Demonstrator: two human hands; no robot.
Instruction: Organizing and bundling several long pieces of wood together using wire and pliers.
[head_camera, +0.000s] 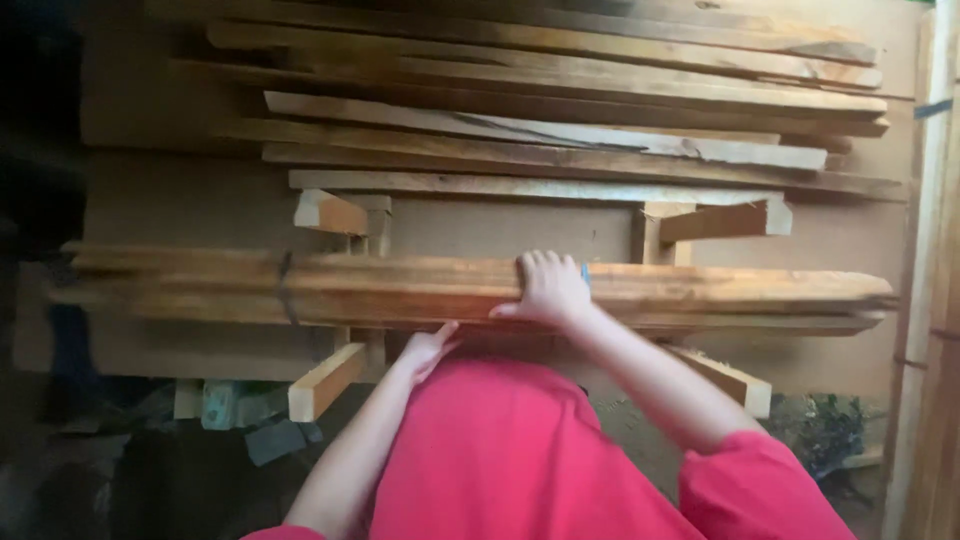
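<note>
A bundle of long brown wooden planks (400, 290) lies crosswise in front of me on a wooden frame. My right hand (548, 288) rests palm down on top of the bundle, fingers spread, with a small blue thing (585, 272) just showing at its far edge. My left hand (428, 350) reaches under the near edge of the planks, fingers touching the underside. I wear a red garment (500, 450) with red sleeves.
More long planks (560, 110) are stacked beyond on a flat board (200, 205). Short wooden legs (322, 382) and blocks (728, 378) stick out of the frame. Pale timber (925, 300) stands at the right. Debris and plants lie on the ground below.
</note>
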